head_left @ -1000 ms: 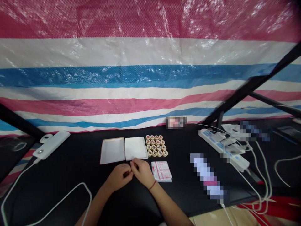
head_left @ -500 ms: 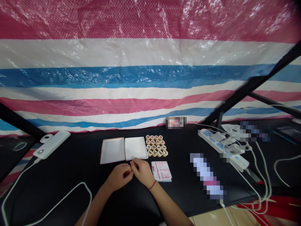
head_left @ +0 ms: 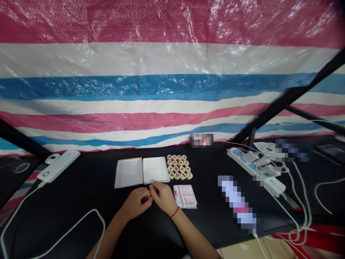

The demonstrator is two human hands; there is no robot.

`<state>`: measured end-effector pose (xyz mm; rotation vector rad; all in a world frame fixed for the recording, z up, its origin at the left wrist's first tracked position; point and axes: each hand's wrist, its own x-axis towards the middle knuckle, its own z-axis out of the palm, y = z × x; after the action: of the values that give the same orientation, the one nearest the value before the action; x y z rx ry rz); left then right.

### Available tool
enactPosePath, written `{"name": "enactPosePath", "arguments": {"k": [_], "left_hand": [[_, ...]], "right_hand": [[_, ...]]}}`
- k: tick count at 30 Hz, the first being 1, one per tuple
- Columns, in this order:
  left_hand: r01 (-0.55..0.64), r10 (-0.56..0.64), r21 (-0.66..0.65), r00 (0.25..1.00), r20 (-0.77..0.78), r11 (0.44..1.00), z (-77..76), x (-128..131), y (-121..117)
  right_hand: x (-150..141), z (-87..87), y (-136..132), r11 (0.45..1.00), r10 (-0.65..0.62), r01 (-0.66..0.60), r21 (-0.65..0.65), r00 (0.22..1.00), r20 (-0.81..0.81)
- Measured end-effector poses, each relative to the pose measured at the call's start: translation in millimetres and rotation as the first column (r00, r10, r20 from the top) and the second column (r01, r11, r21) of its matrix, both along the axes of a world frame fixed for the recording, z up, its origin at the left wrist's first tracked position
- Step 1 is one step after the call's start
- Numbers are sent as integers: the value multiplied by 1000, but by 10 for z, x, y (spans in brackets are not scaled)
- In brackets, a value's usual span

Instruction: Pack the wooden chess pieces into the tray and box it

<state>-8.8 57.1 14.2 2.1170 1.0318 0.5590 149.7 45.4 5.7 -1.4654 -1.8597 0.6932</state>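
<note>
My left hand (head_left: 137,203) and my right hand (head_left: 164,197) rest on the black table with their fingers curled in, meeting at the knuckles. I see nothing held in either. Just beyond them lie two shallow halves of a box side by side: a grey-white one with a brown edge (head_left: 129,172) and a white one (head_left: 155,170). Beside the white half, Chinese chess pieces (head_left: 176,168) stand in neat rows, some with red characters and some with black. A folded white sheet with red lines (head_left: 185,196) lies to the right of my right wrist.
A white device with a cable (head_left: 60,166) lies at the left. Toward the right are a blurred-out phone-like object (head_left: 237,201) and a power strip (head_left: 256,171) with plugs and white cables. Striped plastic sheeting (head_left: 161,86) hangs behind the table, between black metal bars.
</note>
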Motion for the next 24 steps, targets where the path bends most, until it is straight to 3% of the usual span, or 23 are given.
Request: {"name": "enactPosePath", "arguments": {"k": [4,9,14,17,20,24], "left_hand": [[-21,22,-50,999,36,999,1,-5,3],[-71,79,-158,996,40,985,13,-22,12],[38,-29,-147,998,64,988,76,-20,13],[42,-31,-155,997,74,987,74,-18,20],[5,5,-172,998,58,985,26,-21,23],[-34,31,-106,999,-28,994,20,-31,-9]], "right_hand": [[20,24,-33,1000,11,-9,18,996,-92],[53,86,-104,988,53,-19,153,974,-222],[50,123,-120,982,181,-157,106,941,-286],[29,116,-112,979,203,-180,101,926,-318],[19,118,-127,980,189,-165,112,946,-263],[160,192,-215,979,104,-90,181,992,-70]]}}
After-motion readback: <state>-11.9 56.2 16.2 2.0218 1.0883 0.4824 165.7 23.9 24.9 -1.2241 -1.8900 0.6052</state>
